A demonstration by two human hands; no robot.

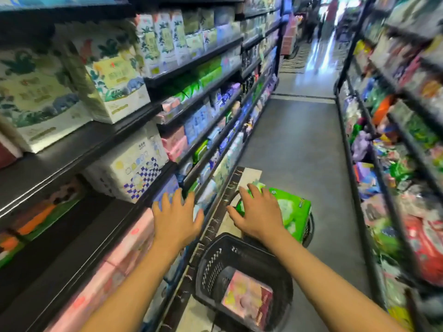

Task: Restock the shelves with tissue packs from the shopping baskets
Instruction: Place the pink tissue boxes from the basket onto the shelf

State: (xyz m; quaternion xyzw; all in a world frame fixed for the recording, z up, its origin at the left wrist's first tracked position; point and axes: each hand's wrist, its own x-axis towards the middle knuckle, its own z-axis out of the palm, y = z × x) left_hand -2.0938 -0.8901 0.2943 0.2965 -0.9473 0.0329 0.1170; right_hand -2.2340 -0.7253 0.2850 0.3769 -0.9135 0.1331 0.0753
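two hands [176,216] [260,215], fingers spread, over grey aisle floor [299,144]; shelves [199,61] either side

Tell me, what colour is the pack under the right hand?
Bright green pack, seen in the head view.

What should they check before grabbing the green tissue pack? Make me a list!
1. Right hand over the green tissue pack: ok, fingers spread across its top, but not curled round it.
2. Left hand free to help: ok, open and holding nothing, hovering by the shelf edge.
3. Pack sitting in a basket: cannot tell, only a dark rim shows at its far side.
4. Near black basket still has stock: ok, a pink pack lies inside.
5. Where green packs go: ok, a green row sits higher on the left shelves.
6. Free space in that row: cannot tell, too blurred.
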